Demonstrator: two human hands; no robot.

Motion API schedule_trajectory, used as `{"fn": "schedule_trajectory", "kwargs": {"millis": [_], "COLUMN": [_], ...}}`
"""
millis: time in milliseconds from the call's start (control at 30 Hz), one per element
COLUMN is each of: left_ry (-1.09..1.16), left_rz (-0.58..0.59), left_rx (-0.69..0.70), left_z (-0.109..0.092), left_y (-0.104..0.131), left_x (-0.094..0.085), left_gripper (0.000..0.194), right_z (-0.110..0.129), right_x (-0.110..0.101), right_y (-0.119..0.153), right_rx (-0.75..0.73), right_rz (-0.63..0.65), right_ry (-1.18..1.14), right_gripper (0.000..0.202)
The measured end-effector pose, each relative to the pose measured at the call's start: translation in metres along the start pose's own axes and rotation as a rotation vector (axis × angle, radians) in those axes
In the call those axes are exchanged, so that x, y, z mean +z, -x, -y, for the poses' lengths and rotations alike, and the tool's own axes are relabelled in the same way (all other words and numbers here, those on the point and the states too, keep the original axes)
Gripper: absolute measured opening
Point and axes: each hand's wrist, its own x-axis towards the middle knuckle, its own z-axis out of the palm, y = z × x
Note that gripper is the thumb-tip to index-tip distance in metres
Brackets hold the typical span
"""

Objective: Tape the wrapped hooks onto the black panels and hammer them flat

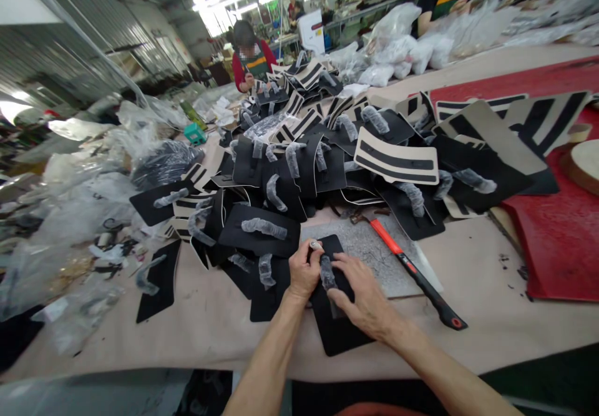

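Note:
A black panel point(332, 332) with a plastic-wrapped handle point(328, 274) lies in front of me, its far end on a grey slab point(388, 260). My left hand point(304, 267) is closed around a small pale metallic object point(315, 244) at the far end of the handle. Spread over the panel's right side, my right hand point(362, 291) rests its thumb and fingers by the wrapped handle without clearly gripping it. A hammer point(402, 257) with a red and black handle lies on the slab and table, right of my right hand.
Piled black panels point(259, 229) with wrapped handles cover the table point(210, 335) beyond my hands. Plastic bags point(88, 204) lie at the left, red material point(556, 241) at the right. One person point(255, 60) works across the pile, another point(444, 4) at the back right.

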Motion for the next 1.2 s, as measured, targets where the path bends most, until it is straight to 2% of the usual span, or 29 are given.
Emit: {"fn": "schedule_trajectory", "kwargs": {"millis": [67, 133, 200, 300, 367, 400, 467, 533, 567, 600, 667, 767, 867, 933, 1000, 1067, 1133, 1200], "left_ry": [0.008, 0.019, 0.021, 0.020, 0.019, 0.013, -0.010, -0.025, -0.024, -0.020, -0.009, 0.004, 0.009, -0.001, -0.002, 0.012, 0.028, 0.029], "left_rz": [0.026, 0.045, 0.065, 0.094, 0.107, 0.117, 0.142, 0.160, 0.161, 0.157, 0.144, 0.131, 0.136, 0.132, 0.124, 0.126, 0.131, 0.134], "left_rx": [-0.004, -0.013, -0.007, 0.004, 0.009, 0.017, 0.039, 0.060, 0.065, 0.066, 0.063, 0.053, 0.044, 0.048, 0.058, 0.062, 0.053, 0.042], "left_z": [-0.002, -0.003, -0.004, -0.002, 0.001, 0.002, 0.004, 0.006, 0.006, 0.007, 0.007, 0.008, 0.009, 0.008, 0.007, 0.005, 0.005, 0.006], "left_y": [-0.001, -0.003, -0.005, -0.008, -0.008, -0.008, -0.007, -0.006, -0.006, -0.006, -0.005, -0.005, -0.005, -0.005, -0.006, -0.006, -0.006, -0.006], "left_x": [-0.001, -0.001, -0.002, -0.003, -0.003, -0.003, -0.003, -0.003, -0.003, -0.003, -0.003, -0.002, -0.002, -0.003, -0.003, -0.004, -0.004, -0.004], "left_gripper": [0.010, 0.010, 0.010, 0.012, 0.014, 0.014, 0.015, 0.015, 0.016, 0.016, 0.016, 0.015, 0.015, 0.014, 0.013, 0.013, 0.014, 0.014], "right_z": [-0.016, -0.037, -0.057, -0.072, -0.070, -0.066, -0.054, -0.038, -0.030, -0.023, -0.008, 0.008, 0.012, 0.010, 0.011, 0.020, 0.034, 0.045], "right_x": [-0.027, -0.055, -0.076, -0.091, -0.095, -0.096, -0.099, -0.103, -0.105, -0.108, -0.113, -0.119, -0.118, -0.116, -0.119, -0.129, -0.142, -0.149], "right_y": [0.003, 0.008, 0.012, 0.013, 0.009, 0.005, -0.002, -0.008, -0.011, -0.013, -0.018, -0.024, -0.025, -0.025, -0.028, -0.038, -0.050, -0.057], "right_rx": [0.047, 0.186, 0.362, 0.531, 0.635, 0.728, 0.961, 1.163, 1.224, 1.248, 1.164, 0.731, 0.347, 0.237, 0.209, 0.174, 0.112, 0.092], "right_rz": [-0.080, -0.072, 0.084, 0.295, 0.346, 0.366, 0.407, 0.394, 0.373, 0.347, 0.290, 0.181, 0.094, 0.191, 0.335, 0.350, 0.179, -0.100], "right_ry": [0.168, 0.433, 0.620, 0.583, 0.377, 0.189, -0.350, -0.824, -0.936, -0.947, -0.777, -0.374, 0.022, 0.232, 0.352, 0.360, 0.280, 0.160], "right_gripper": [0.031, 0.031, 0.028, 0.013, 0.008, 0.008, 0.009, 0.008, 0.010, 0.014, 0.026, 0.040, 0.039, 0.034, 0.029, 0.028, 0.031, 0.032]}}
